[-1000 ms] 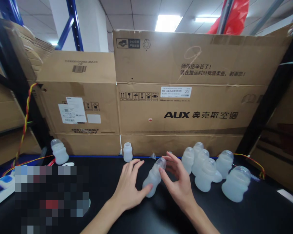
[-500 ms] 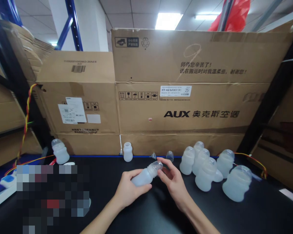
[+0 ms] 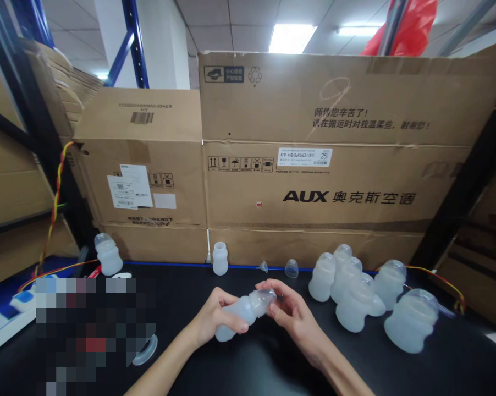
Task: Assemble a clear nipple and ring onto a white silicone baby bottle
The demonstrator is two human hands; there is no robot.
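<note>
A milky baby bottle [image 3: 235,319] lies tilted in my left hand [image 3: 213,319], its neck pointing up and to the right. The fingers and thumb wrap round the bottle's body. A clear cap [image 3: 263,300] covers the neck end, and my right hand [image 3: 293,313] grips this cap by its tip between thumb and fingers. Behind the hands stand an open-necked bottle [image 3: 220,258], a small clear nipple [image 3: 264,266] and a loose clear cap [image 3: 291,268], all near the table's back edge.
Several capped bottles [image 3: 355,308] crowd the right side of the black table [image 3: 182,379]; another capped bottle [image 3: 108,254] stands at the far left. A clear ring [image 3: 145,350] lies beside a blurred-out patch. Cardboard [image 3: 248,192] walls the back. Wires [image 3: 58,181] hang at left.
Both hands and the bottle have come slightly lower and nearer. My left-hand grip has shifted, showing more of the bottle's base. The whole view has moved a little.
</note>
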